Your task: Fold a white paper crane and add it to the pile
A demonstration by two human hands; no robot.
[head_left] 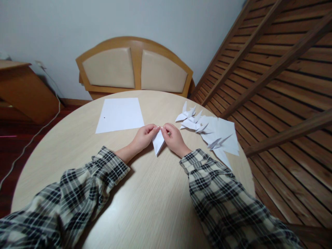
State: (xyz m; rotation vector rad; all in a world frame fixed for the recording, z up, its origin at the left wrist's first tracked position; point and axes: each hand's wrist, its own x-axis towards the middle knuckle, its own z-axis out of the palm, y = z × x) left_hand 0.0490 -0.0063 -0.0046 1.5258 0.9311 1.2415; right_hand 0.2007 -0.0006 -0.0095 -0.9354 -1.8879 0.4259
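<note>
Both hands meet over the middle of the round table (145, 204), pinching a folded piece of white paper (157, 142) near its top edge. My left hand (145, 135) is closed on its left side, thumb and fingertips together. From the other side, my right hand (174, 137) grips the same paper, its fingers curled. The paper narrows to a point toward me. Fingertips cover its upper part. Several white folded paper cranes (190, 121) stand to the right of my right hand.
A flat white paper sheet (120, 116) with a small dark spot lies at the back left. More white paper (229, 133) lies by the cranes. Beyond the table stands a wooden headboard (137, 65); slatted wood (285, 86) rises at the right. A white cable (33, 138) runs along the floor.
</note>
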